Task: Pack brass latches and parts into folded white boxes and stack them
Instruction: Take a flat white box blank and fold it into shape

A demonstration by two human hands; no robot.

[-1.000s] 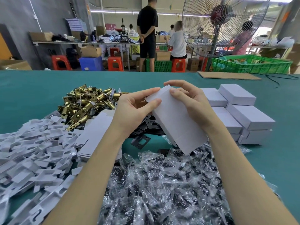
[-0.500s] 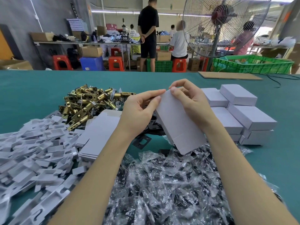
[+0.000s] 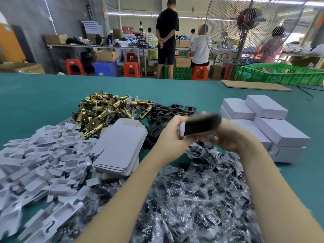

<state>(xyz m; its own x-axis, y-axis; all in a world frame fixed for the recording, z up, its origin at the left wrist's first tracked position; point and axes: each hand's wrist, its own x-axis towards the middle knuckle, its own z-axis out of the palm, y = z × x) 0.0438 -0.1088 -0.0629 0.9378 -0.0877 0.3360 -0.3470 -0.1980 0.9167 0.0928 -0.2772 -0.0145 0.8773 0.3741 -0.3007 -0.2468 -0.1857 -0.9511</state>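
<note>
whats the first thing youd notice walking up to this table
Most likely the two hands at the middle, the left hand and right hand gripping a blurred white box between them. Next, the shiny heap of brass latches on the green table to the left of the hands, and the stacked white boxes on the right. A crinkly mass of clear parts bags fills the near edge.
</note>
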